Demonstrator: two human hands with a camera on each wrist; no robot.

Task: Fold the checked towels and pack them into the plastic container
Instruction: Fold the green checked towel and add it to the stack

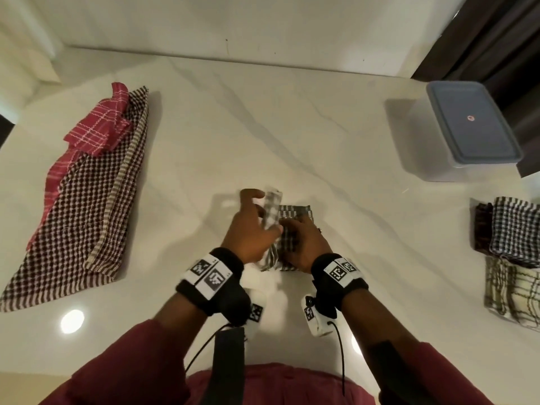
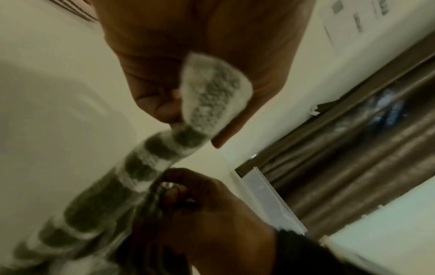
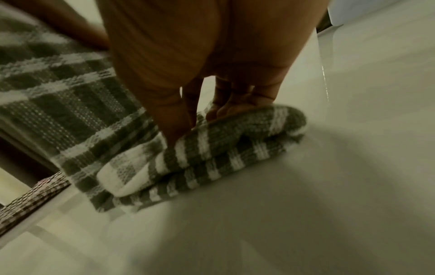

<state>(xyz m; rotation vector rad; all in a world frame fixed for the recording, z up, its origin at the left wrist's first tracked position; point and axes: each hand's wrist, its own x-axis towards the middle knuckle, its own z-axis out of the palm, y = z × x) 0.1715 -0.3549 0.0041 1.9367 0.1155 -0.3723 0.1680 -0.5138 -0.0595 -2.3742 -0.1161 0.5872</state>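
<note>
A grey-and-white checked towel (image 1: 296, 213) lies partly folded on the white table (image 1: 292, 127) in front of me. My left hand (image 1: 258, 217) pinches one end of it between thumb and fingers and holds that strip (image 2: 212, 96) up off the table. My right hand (image 1: 296, 239) rests on the folded part, its thumb and fingertips (image 3: 219, 111) pressing down into the bundle (image 3: 235, 145). The plastic container (image 1: 473, 133) stands at the far right with its blue-grey lid on.
Two unfolded towels lie at the left: a red checked one (image 1: 90, 133) on top of a brown checked one (image 1: 79, 217). Folded towels are stacked at the right edge (image 1: 514, 229), with a cream plaid one (image 1: 511, 290) nearer me. A dark curtain (image 1: 482, 33) hangs behind the container.
</note>
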